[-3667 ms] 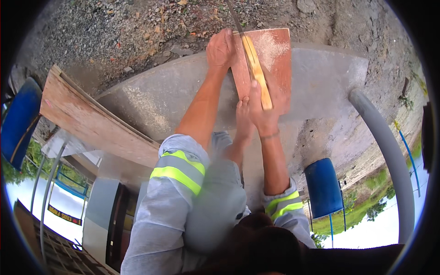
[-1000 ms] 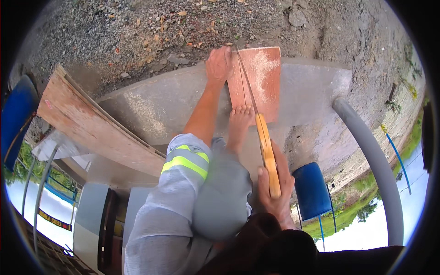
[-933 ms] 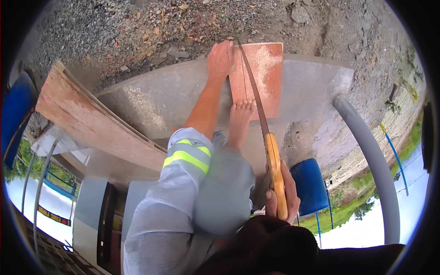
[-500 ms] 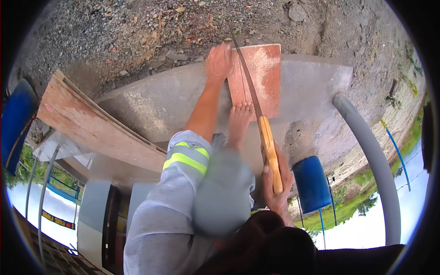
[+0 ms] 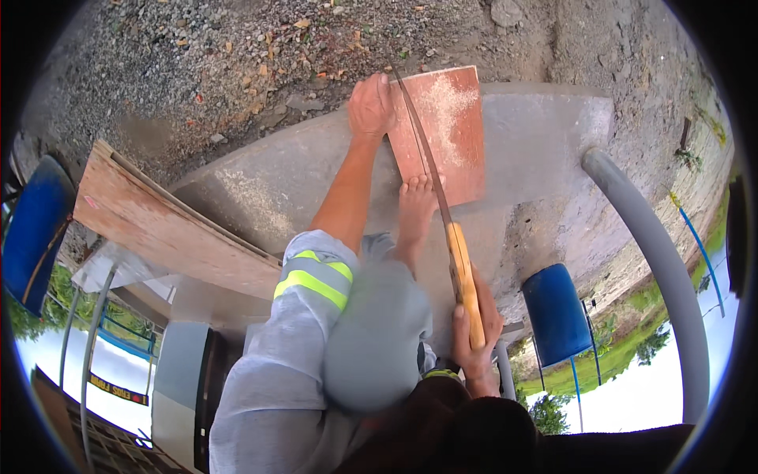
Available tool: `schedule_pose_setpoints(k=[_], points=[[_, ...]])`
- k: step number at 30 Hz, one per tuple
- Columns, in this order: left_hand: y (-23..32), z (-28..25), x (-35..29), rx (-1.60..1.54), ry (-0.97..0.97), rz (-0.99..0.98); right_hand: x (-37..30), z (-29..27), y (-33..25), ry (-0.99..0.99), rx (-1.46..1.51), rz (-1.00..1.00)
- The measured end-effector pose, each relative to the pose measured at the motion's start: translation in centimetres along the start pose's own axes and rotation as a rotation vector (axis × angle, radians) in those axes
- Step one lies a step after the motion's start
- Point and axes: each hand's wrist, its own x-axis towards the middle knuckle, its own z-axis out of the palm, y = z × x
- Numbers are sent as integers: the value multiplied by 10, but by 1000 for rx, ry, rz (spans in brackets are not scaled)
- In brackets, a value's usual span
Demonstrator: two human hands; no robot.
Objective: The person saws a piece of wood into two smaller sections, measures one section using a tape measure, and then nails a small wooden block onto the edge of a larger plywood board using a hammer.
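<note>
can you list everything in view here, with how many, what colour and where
saw: 1, yellowish wooden handle, dark blade, over the cut board
cut board: 1, reddish-brown, on the slab
sawdust: patches, pale, on board and slab
slab: 1, grey, centre
panels: count unclear, reddish-brown, left
barrels: 2, blue, far left and lower right
thick pipe: 1, grey, right
sign: 1, dark with yellow, lower left
gravel: uncounted, mostly grey, top
left grip: 1, bare, at cut board's left edge
right grip: 1, bare, around saw handle
foot: 1, bare, on cut board's near edge
left sleeve: 1, grey with yellow-green bands, lower centre
</note>
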Motion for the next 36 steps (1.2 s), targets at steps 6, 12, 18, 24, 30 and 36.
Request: schedule_pose_setpoints(k=[6, 12, 18, 24, 30, 36], points=[[8, 3, -11, -27, -23, 4, 111, 55, 51, 174, 37, -243], [-1, 0, -41, -11, -65, -24, 127, 71, 28, 168, 84, -182], [1, 1, -9, -58, -23, 13, -24, 0, 11, 48, -76, 16], [25, 32, -18, -153, -14, 51, 218, 68, 15, 151, 86, -55], [-5, 4, -13, -3, -46, -24, -1, 0, 12, -25, -6, 5], [1, -1, -20, -38, -7, 4, 114, 61, 50, 151, 74, -158]])
